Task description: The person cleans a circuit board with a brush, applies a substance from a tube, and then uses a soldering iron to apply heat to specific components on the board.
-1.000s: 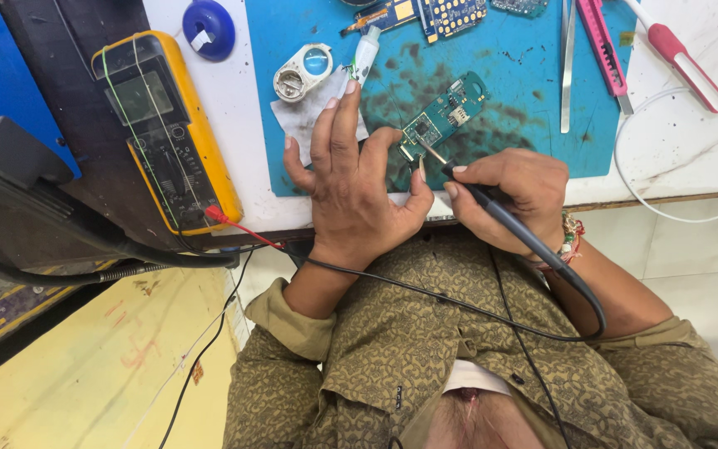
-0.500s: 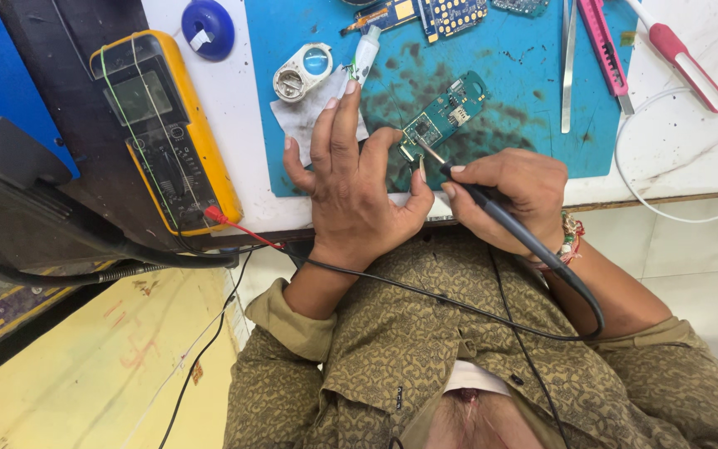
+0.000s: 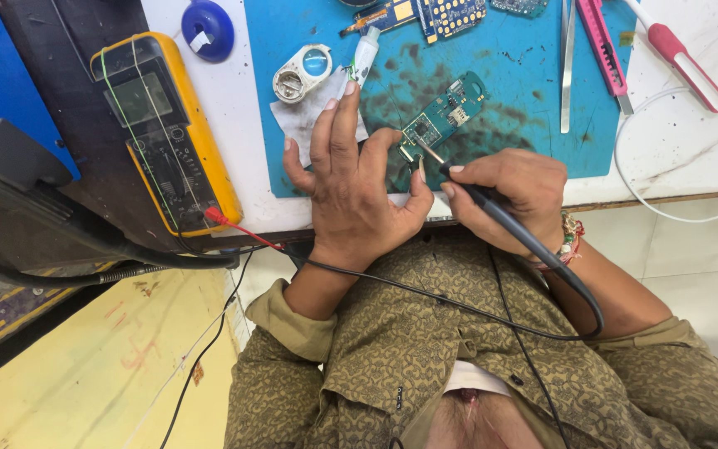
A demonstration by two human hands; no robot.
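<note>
Head view — right hand (image 3: 517, 187) grip closed round black probe (image 3: 492, 208), tip up-left on green circuit board (image 3: 446, 112) — left hand (image 3: 355, 179) flat, fingers spread.

Head camera looks steeply down, close over the workbench (image 3: 691, 158).

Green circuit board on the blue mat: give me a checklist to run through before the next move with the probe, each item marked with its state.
1. Probe tip on the green circuit board: ok.
2. Right hand grips the black probe: ok.
3. Left hand steadies the board's near end: ok.
4. Board flat on the blue mat: ok.
5. Multimeter reading: cannot tell.
6. Red lead plugged in: ok.
</note>
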